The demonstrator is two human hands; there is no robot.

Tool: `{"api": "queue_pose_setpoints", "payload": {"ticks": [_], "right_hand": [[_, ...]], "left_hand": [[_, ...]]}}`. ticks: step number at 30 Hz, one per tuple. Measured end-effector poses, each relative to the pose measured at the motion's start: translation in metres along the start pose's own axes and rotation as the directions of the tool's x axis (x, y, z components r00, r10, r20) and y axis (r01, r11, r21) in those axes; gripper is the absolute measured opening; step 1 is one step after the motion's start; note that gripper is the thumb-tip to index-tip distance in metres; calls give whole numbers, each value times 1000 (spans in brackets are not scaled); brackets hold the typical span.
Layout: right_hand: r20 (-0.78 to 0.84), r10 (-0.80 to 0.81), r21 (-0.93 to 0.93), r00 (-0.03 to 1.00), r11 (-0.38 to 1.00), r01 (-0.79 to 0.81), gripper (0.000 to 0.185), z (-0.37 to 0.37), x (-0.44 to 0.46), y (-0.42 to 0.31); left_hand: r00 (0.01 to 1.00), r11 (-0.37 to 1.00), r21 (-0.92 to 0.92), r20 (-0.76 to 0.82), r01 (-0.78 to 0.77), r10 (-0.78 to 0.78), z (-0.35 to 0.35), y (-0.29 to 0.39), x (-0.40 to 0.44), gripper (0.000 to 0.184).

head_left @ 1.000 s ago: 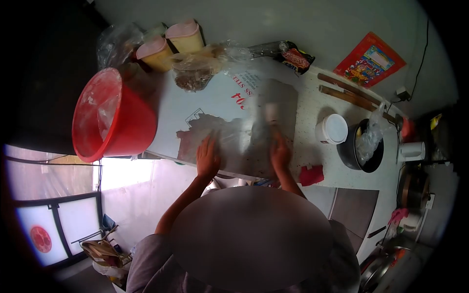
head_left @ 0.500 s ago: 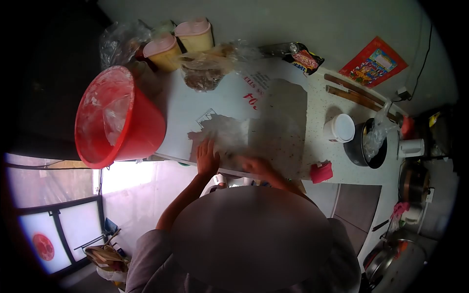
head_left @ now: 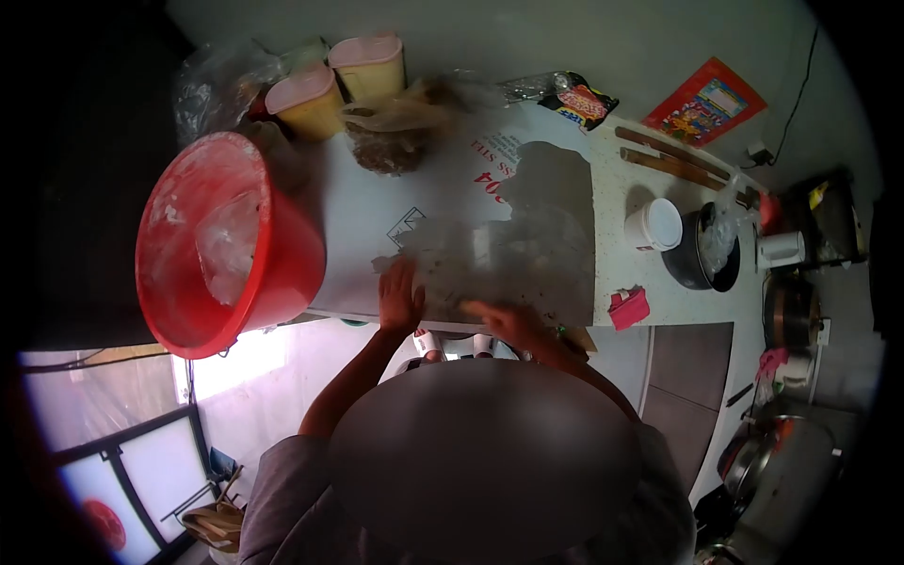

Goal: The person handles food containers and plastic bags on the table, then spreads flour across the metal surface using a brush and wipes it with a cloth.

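Note:
A large metal sheet (head_left: 353, 212) with red print and a worn grey patch lies on the counter. My left hand (head_left: 401, 299) rests flat on the grey patch near the front edge, fingers pointing away from me. Just right of it, my right hand (head_left: 501, 322) is over the same patch, its fingers turned toward the left hand. That hand is somewhat blurred, and whether anything is under its fingers is too unclear to tell. A small gap separates the hands.
A big red bucket (head_left: 306, 254) stands left. Behind the sheet are yellow containers (head_left: 369, 75) and a plastic bag (head_left: 388, 146). To the right are a white tub (head_left: 654, 226), a black pot (head_left: 690, 259), wooden rods (head_left: 664, 168) and a pink cloth (head_left: 628, 307).
My right hand has moved left from the right part of the patch, toward my left hand. My left hand stays in about the same place. The camera view has shifted slightly.

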State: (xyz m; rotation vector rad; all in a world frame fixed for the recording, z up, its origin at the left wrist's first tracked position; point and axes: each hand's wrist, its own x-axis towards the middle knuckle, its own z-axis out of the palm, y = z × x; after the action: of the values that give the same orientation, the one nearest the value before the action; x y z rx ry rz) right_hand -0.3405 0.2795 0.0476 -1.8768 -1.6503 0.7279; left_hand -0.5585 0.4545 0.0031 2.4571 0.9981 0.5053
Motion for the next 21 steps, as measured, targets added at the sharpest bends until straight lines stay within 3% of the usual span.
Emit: {"api": "queue_pose_setpoints", "payload": {"ticks": [1, 2, 4, 6, 7, 9, 10, 13, 14, 16, 19, 21], "right_hand": [[-92, 100, 1, 991, 995, -100, 43, -7, -7, 12], [-170, 339, -43, 925, 936, -350, 43, -2, -18, 54], [-402, 535, -18, 743, 807, -590, 43, -11, -26, 65], [-664, 483, 76, 571, 803, -591, 42, -21, -38, 54], [-705, 323, -29, 631, 876, -481, 40, -8, -40, 54], [-428, 179, -80, 886, 969, -234, 38, 8, -59, 43], [-268, 80, -69, 960, 992, -102, 38, 10, -66, 40], [-182, 230, -106, 956, 962, -252, 41, -10, -89, 61], [-303, 417, -21, 857, 896, -443, 41, -18, -91, 71], [-461, 723, 218, 514, 654, -724, 41, -42, -86, 80], [-512, 664, 166, 546, 700, -695, 39, -41, -78, 71], [-373, 393, 95, 841, 917, -386, 38, -34, -81, 69]], "left_hand": [[1000, 1000, -3, 10, -15, 15, 0, 1, 0, 56], [999, 1000, -12, 31, -20, 20, 0, 2, 1, 56], [997, 999, -29, 68, -32, 34, 5, 9, 5, 56], [994, 998, -19, 89, -55, 56, 13, 14, 8, 56], [992, 998, -14, 102, -67, 68, 18, 18, 9, 56], [988, 996, -8, 125, -89, 90, 27, 27, 13, 57], [985, 995, -3, 138, -100, 100, 30, 32, 15, 57], [974, 990, 34, 185, -138, 130, 35, 50, 20, 57], [971, 988, 34, 193, -148, 139, 36, 56, 23, 56], [963, 984, 37, 215, -172, 160, 38, 68, 28, 56], [955, 977, 88, 243, -195, 169, 55, 80, 33, 53], [965, 987, 67, 226, -148, 130, 69, 89, 36, 54]]}}
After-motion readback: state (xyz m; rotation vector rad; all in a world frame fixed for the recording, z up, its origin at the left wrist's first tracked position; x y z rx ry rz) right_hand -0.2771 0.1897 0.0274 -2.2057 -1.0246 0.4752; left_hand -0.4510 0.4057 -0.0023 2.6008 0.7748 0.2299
